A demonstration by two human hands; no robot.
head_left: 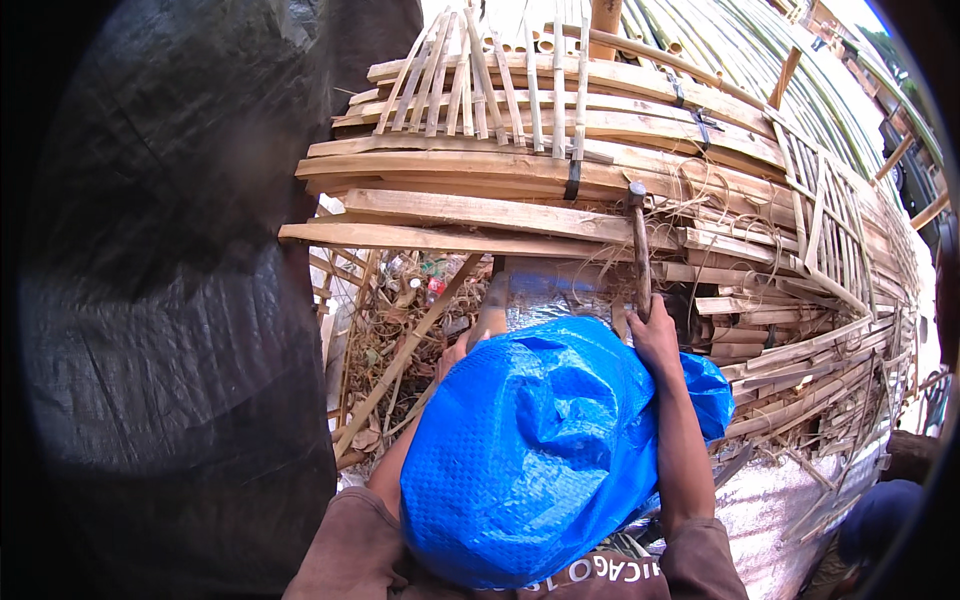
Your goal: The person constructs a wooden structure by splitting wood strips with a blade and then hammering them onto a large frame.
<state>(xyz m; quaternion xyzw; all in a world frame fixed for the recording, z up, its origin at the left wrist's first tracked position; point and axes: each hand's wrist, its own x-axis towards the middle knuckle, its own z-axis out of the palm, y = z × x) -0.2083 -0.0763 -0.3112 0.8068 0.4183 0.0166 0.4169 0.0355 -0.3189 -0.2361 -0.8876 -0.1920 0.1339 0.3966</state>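
My right hand [655,335] is wrapped round the wooden handle of a hammer [641,250], whose metal head points away from me, over the bamboo. A shiny blue woven plastic sheet [525,450] bulges up in front of my chest and covers much of the space between my arms. Beyond its left edge only a bit of my left hand [453,356] shows; the fingers are mostly hidden. Just past the sheet lies a silvery surface [545,300]. Long split wooden strips [480,240] lie crosswise ahead of the hammer.
A dark plastic sheet [170,330] hangs along the left. Stacked bamboo pieces [790,330] and loose shavings [690,205] crowd the right. Thin slats [460,90] lean on the far strips. Below left is a litter of scraps [410,310]. A person in dark blue [885,520] is at lower right.
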